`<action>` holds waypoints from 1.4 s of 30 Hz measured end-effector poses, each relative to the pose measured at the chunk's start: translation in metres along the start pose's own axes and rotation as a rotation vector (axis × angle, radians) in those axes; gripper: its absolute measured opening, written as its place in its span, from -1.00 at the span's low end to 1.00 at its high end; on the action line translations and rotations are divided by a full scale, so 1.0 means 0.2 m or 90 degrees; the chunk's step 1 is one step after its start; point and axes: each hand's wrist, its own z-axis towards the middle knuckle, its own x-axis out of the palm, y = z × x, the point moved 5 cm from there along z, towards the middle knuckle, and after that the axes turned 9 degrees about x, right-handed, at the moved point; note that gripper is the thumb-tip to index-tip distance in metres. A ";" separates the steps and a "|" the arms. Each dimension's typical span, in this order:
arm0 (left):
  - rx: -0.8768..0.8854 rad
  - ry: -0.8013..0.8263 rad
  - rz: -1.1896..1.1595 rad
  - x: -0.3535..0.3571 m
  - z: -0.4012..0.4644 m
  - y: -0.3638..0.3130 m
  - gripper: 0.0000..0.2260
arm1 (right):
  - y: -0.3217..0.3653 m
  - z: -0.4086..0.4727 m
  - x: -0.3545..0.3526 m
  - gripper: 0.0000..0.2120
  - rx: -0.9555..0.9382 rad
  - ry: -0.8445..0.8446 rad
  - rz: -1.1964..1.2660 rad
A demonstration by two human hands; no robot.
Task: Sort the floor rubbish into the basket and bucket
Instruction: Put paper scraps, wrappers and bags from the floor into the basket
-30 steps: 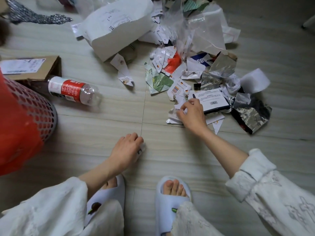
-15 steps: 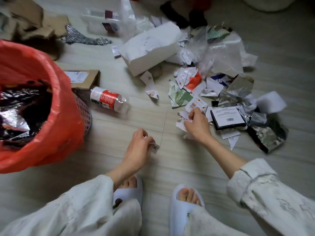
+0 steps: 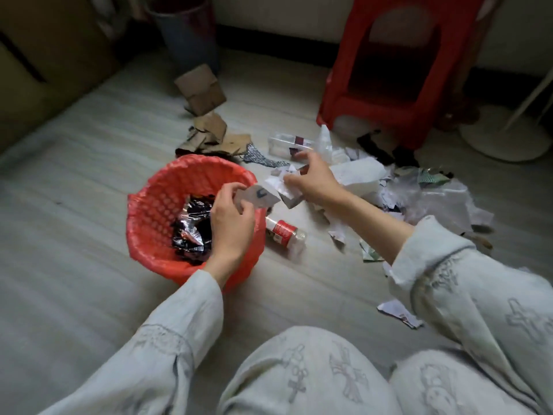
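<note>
A mesh basket lined with a red bag stands left of centre, with dark foil wrappers inside. My left hand hovers over its right rim and pinches a small grey paper scrap. My right hand is just right of the basket, holding a bunch of white paper scraps above the floor. The rubbish pile of paper, plastic and foil lies to the right. A dark bucket stands at the back.
A small bottle with a red label lies beside the basket. Torn cardboard lies behind it. A red plastic stool stands at the back right, a white fan base beyond it. Paper scraps lie near my knees.
Both hands have risen from the floor with paper scraps and moved toward the basket. My view has swung up and left, so the basket now sits near the centre.
</note>
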 end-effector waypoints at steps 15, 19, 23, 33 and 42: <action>-0.068 0.116 0.055 -0.18 0.03 0.12 -0.71 | 0.05 -0.13 0.30 -0.53 0.093 0.133 -0.042; 0.047 0.188 -0.001 0.09 -0.04 -0.07 -0.77 | -0.13 -0.19 0.08 -0.58 0.086 0.122 -0.188; 0.104 0.392 -0.014 0.44 -0.19 -0.11 -0.76 | -0.49 -0.21 -0.17 -0.59 0.154 0.081 -0.213; 0.223 0.812 0.189 1.31 -0.61 0.03 -0.59 | -1.58 -0.29 -0.69 -0.49 0.355 -0.179 -0.440; 0.496 0.910 0.369 1.88 -0.74 -0.03 -0.38 | -2.03 -0.15 -0.72 -0.13 0.492 -0.146 -0.479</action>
